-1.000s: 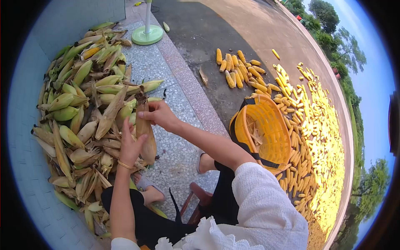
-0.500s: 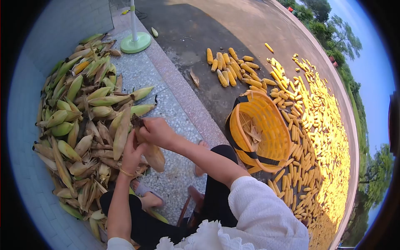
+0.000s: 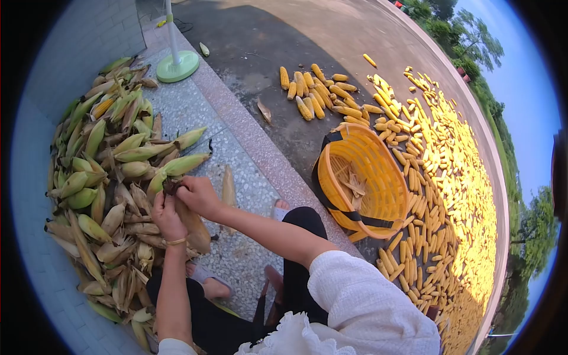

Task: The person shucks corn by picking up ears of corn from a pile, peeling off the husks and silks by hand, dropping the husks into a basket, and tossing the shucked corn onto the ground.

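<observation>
Both hands are on one dry-husked corn ear [image 3: 195, 229], held out over the terrazzo floor [image 3: 183, 112] at the right edge of the unshucked pile [image 3: 89, 198]. Left hand [image 3: 169, 218] wraps the ear near its dark end, thumb up. Right hand [image 3: 200, 197] is closed on the same end from the other side; exact pinch hidden by its own fingers.

Doing it well, my take: left is the clamp, so grip firm just below the dark end and don't let the ear twist. Right should get the thumb under several husk layers at once, not one leaf, then pull down along the ear in one steady stroke. Dry leaf likely tears if yanked sideways.

Ear looks: tan, papery husk, lengthwise creases, dark brown tuft (dried silk, I'd say) at the hand end, fat end angled down toward the person. No kernels visible on it. A loose tan husk leaf [image 3: 228, 188] lies on the floor just past the right hand.
</observation>
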`<state>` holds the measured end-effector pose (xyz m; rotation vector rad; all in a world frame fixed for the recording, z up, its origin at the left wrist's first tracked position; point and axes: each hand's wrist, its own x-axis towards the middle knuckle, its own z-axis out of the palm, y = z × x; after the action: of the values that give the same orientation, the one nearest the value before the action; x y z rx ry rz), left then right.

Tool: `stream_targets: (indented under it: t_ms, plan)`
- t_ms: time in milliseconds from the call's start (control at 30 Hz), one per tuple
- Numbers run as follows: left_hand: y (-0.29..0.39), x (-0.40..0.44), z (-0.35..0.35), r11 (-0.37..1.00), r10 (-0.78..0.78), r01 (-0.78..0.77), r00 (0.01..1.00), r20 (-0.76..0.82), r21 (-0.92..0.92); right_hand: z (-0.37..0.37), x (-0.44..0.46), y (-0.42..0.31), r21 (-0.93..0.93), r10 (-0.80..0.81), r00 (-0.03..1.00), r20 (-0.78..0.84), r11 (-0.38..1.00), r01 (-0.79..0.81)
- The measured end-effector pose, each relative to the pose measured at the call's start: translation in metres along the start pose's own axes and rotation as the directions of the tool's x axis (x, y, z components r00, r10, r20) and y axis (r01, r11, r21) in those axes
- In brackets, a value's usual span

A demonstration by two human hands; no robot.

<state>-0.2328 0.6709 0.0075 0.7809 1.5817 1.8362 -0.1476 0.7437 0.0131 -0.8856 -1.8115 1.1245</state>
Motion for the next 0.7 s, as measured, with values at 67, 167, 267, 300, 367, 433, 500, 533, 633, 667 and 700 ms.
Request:
stream_targets:
  t_ms: [67,167,267,300,367,433,500,533,633,667,700]
  plan:
    - [-0.001,0.000,0.001,0.995,-0.038,0.035,0.999,-0.032,-0.091,-0.002,-0.001,-0.001,0.103,0.102,0.995,0.018,0.989,-0.103]
    - [-0.002,0.001,0.000,0.979,-0.097,0.093,0.995,-0.014,-0.183,-0.006,0.001,-0.001,0.282,0.317,0.943,0.096,0.900,-0.332]
    - [-0.003,0.004,-0.005,0.999,-0.053,0.051,0.995,0.080,0.018,-0.007,0.003,0.003,0.192,0.313,0.932,0.180,0.918,-0.346]
    - [-0.010,0.005,-0.013,0.993,0.019,-0.031,0.994,0.105,0.112,-0.008,0.005,0.003,0.033,0.205,0.951,0.230,0.975,-0.218]
    - [-0.013,0.004,-0.018,0.971,0.085,-0.114,0.986,0.143,0.211,-0.005,0.005,0.005,-0.133,0.050,0.978,0.204,0.991,-0.023]
    - [-0.003,-0.001,-0.014,0.946,0.140,-0.165,0.984,0.110,0.278,-0.003,0.003,0.005,-0.296,-0.108,0.973,0.202,0.941,0.165]
    - [0.002,-0.001,-0.012,0.944,0.188,-0.210,0.976,0.108,0.255,-0.005,0.004,-0.002,-0.273,-0.045,0.975,0.216,0.956,0.105]
    - [0.005,-0.001,-0.011,0.939,0.236,-0.254,0.966,0.106,0.229,-0.006,0.003,-0.006,-0.272,-0.048,0.976,0.214,0.956,0.107]
    - [0.024,-0.003,-0.002,0.913,0.296,-0.307,0.952,0.082,0.270,-0.005,0.000,-0.006,0.070,0.031,0.993,0.117,0.997,-0.039]
    - [0.023,-0.001,-0.005,0.913,0.296,-0.308,0.951,0.083,0.268,-0.004,0.001,-0.003,0.370,0.339,0.916,0.216,0.840,-0.398]
    - [0.019,0.004,-0.010,0.948,0.240,-0.241,0.970,0.031,0.206,-0.002,0.000,0.001,0.573,0.550,0.735,0.395,0.478,-0.666]
